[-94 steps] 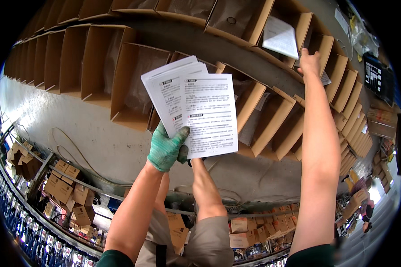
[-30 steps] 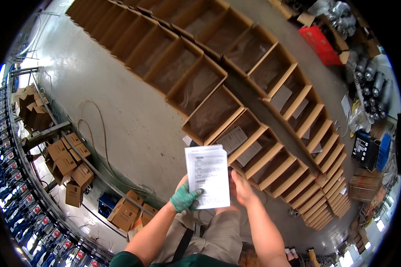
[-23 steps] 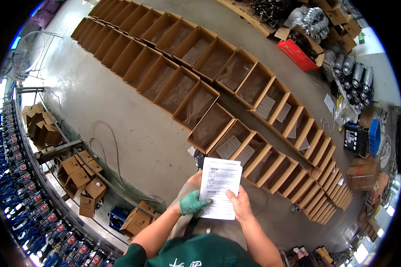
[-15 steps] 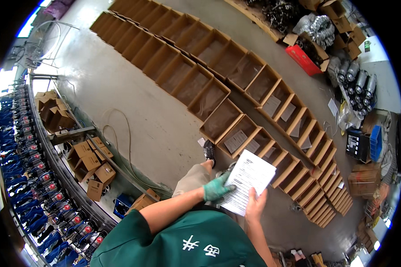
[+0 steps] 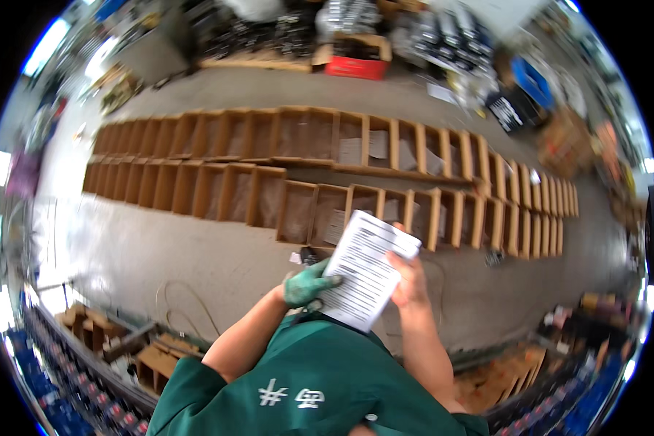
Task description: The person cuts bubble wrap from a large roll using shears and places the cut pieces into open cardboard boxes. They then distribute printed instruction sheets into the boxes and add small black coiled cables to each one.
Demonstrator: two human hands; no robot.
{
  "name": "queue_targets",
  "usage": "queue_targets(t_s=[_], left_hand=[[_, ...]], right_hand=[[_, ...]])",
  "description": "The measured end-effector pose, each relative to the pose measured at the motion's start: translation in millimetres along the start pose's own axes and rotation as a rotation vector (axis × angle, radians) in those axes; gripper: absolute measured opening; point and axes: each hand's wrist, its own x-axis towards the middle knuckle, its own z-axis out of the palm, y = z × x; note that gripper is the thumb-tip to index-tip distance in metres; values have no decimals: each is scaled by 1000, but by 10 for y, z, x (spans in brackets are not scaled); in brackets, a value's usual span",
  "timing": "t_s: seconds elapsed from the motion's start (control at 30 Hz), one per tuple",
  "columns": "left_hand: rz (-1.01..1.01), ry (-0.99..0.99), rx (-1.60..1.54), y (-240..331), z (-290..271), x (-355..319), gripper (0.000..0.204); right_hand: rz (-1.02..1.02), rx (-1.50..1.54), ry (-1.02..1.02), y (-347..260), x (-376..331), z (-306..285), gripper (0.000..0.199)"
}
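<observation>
In front of my body I hold a stack of printed paper sheets (image 5: 367, 272), tilted, with text on its top face. My left hand (image 5: 309, 284), in a green glove with bare fingertips, grips the stack's left edge, thumb on top. The bare right hand (image 5: 410, 277) clasps the right edge with its thumb over the front. Just beyond lie two long rows of open cardboard boxes, a near row (image 5: 294, 211) and a far row (image 5: 309, 134). Some boxes toward the middle and right have paper sheets (image 5: 350, 150) inside; several on the left show only their bottoms.
Behind the rows stand a red box (image 5: 356, 67) of dark parts, silvery cylinders (image 5: 450, 36), a black box (image 5: 512, 109) and a blue bin (image 5: 533, 82). A thin hose (image 5: 185, 285) curls on the floor at left. A conveyor line (image 5: 87, 370) runs along the lower left.
My view has turned to the right, so the box rows now run across it. Both hands still hold the paper stack, and my body has turned to face the rows.
</observation>
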Motion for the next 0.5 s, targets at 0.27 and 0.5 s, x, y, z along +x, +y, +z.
queue_targets(t_s=[0.27,0.5], left_hand=[[-130,-9,102,-484,463,-120,50],[-98,122,-10,-657,575,-404,50]], right_hand=[[-233,-273,134,-4,-622,-343,46],[-34,-1098,378,363,-1219,-540,30]])
